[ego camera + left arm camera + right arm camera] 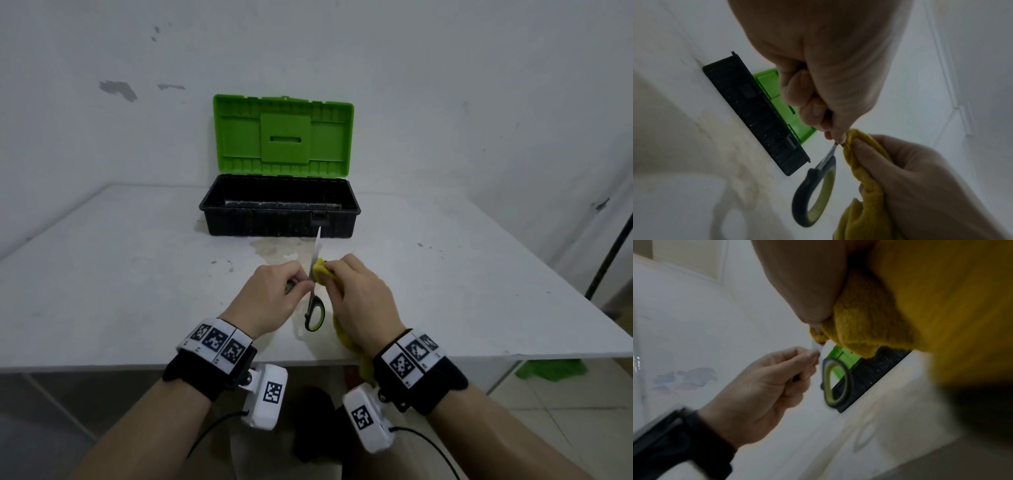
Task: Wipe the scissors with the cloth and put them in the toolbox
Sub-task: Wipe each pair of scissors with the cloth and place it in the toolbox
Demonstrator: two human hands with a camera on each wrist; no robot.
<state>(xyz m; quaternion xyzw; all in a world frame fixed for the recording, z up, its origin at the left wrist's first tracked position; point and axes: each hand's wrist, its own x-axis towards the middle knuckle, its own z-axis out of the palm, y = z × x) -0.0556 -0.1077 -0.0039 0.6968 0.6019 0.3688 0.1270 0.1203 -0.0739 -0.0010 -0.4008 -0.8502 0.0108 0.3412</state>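
The scissors [312, 298] have grey-and-green handles and are held above the table, one blade pointing up toward the toolbox. My left hand [294, 282] grips one handle; the other handle loop [807, 194] hangs free below. My right hand [337, 274] pinches a yellow cloth [320, 270] against the blade near the pivot, and the rest of the cloth [863, 186] trails down under my palm. In the right wrist view the cloth [869, 318] fills the upper right, with the left hand [777, 378] and the handle loop [851, 382] beyond. The toolbox [279, 222] stands open behind, black base, green lid [284, 137] upright.
The white table [137, 274] is stained in front of the toolbox, which stands against the wall. The near edge of the table lies just under my wrists. A black pole [609, 253] stands at the right, and something green [548, 371] lies on the floor.
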